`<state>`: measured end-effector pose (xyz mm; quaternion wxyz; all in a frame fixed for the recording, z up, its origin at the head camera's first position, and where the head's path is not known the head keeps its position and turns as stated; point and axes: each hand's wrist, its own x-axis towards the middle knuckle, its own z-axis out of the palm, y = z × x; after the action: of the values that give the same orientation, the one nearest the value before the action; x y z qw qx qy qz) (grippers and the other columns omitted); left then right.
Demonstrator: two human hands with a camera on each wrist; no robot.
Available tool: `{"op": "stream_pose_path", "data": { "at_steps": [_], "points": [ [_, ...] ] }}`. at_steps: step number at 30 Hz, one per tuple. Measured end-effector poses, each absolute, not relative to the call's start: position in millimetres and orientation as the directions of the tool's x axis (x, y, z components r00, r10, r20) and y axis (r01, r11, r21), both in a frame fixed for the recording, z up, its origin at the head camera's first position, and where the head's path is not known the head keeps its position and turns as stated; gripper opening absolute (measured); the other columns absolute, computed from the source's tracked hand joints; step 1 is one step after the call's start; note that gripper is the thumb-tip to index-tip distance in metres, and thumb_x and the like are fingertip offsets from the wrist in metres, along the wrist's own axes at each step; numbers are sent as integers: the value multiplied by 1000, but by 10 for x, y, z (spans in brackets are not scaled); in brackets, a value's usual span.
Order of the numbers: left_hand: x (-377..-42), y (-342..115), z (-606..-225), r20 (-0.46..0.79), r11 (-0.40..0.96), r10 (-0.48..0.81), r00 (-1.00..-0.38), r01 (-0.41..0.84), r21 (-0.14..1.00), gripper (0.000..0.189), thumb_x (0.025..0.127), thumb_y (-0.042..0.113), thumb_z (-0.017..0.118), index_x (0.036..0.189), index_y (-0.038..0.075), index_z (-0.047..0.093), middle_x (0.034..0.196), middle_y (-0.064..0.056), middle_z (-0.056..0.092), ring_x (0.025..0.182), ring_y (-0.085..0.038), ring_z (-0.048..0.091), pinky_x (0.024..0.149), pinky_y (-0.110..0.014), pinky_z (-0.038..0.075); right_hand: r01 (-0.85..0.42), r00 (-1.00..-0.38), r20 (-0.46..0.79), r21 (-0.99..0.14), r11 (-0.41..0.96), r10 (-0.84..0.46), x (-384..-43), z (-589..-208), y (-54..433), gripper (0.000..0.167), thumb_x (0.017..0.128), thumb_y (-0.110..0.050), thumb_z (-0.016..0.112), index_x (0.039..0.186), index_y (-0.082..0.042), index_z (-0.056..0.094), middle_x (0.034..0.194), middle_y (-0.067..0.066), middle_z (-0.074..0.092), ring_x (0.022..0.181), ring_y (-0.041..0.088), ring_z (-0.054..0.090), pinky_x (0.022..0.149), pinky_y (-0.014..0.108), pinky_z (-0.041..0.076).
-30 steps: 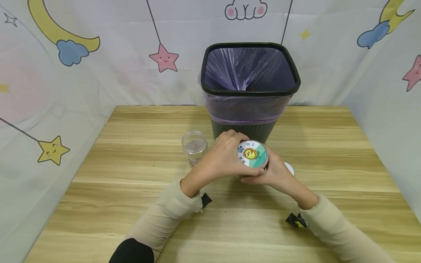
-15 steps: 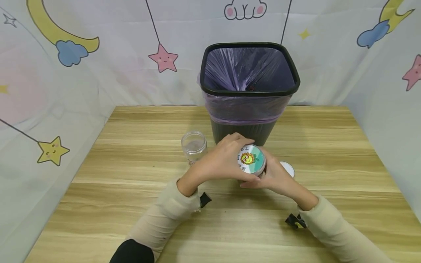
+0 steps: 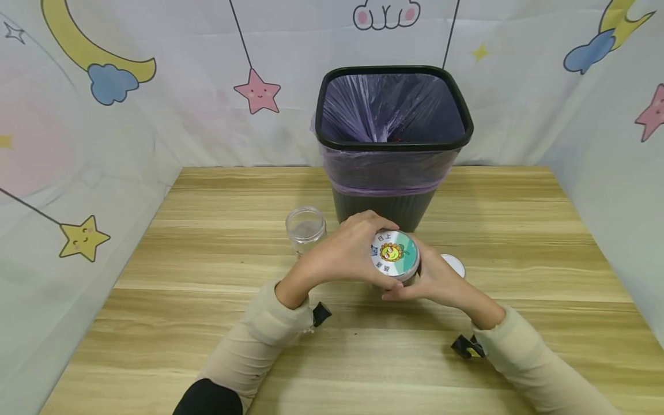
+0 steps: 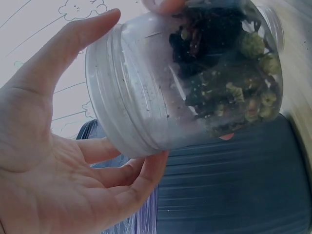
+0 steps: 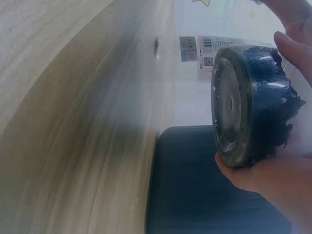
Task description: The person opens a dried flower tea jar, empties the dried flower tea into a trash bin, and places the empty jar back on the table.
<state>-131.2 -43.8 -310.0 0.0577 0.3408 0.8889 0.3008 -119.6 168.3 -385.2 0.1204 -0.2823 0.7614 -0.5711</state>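
A clear plastic jar (image 4: 195,73) is held up between both hands, above the table. Dark dried pieces and small greenish balls fill its lower part. Its round lid (image 3: 396,252) bears a white and green label with a sunflower. My left hand (image 3: 347,253) grips the lid end, thumb on one side and fingers on the other. Lower down, my right hand (image 3: 443,279) holds the jar's body; in the right wrist view its fingers (image 5: 253,178) curl round near the base. Partly behind my left forearm stands a second clear jar (image 3: 306,227), without a lid.
Behind the hands stands a dark trash bin (image 3: 389,210) with a purple liner. A white round disc (image 3: 453,266), like a lid, lies on the wooden table (image 3: 223,230) beside my right wrist. A printed cloth (image 3: 207,115) hangs round the back and sides.
Both hands have brought the jar slightly nearer to me. Its lid label has turned a little counterclockwise, and more of the white disc shows beside the right hand.
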Motion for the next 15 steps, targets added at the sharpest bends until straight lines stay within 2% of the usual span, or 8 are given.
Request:
{"op": "stream_pose_path", "data": {
  "at_steps": [6,15],
  "points": [
    [-1298,-421,-3106,120,617,608,-785,563,550,87,60,50,92,127,4,62,109,-1,61,98,-13,53,83,-26,46,-306,-834,156,-929,208,-529,-1184,-3857,1662,91,65,-13,95,141,-11,46,129,2,59,116,20,57,96,30,48],
    [-1238,-376,-3121,205,700,511,-835,542,464,86,62,60,87,122,3,63,104,-3,59,95,-15,53,81,-30,47,-261,-909,136,-924,281,-395,-1132,-3873,1603,102,62,-15,97,144,-12,37,133,6,54,118,21,54,98,37,46]
  ]
}}
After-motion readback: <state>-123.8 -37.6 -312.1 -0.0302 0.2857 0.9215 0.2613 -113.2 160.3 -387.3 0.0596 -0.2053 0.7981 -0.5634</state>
